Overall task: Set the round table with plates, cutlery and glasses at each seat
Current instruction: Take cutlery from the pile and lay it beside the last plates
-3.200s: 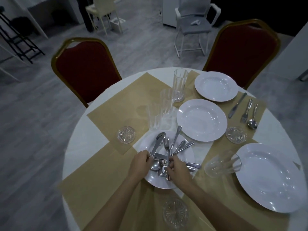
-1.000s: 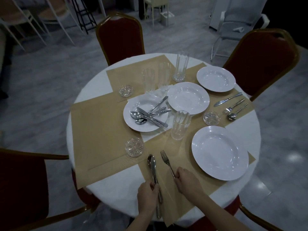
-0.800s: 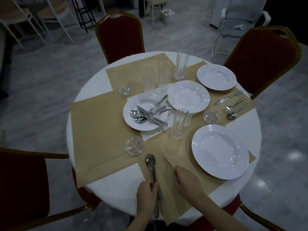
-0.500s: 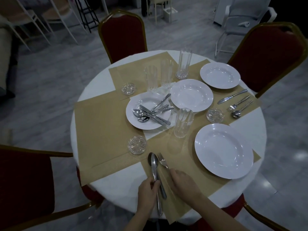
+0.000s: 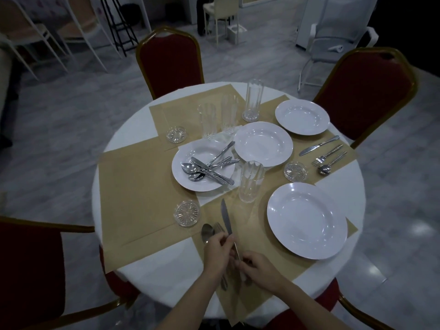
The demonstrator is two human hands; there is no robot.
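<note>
Here the left hand [image 5: 217,252] pinches the plain steel table knife [image 5: 226,217] while the right hand [image 5: 258,270] grips its handle at the round white table's [image 5: 147,279] six o'clock edge, and a careless swing could topple the ribbed clear glass [image 5: 251,182] near twelve o'clock of its blade.

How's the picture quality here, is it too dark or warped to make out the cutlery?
Head view: dim and underexposed, with small glare spots on the plates; wide-angle bending curves the chairs at the edges; the knife reads clearly, while the spoon beside the left hand is darker.
</note>
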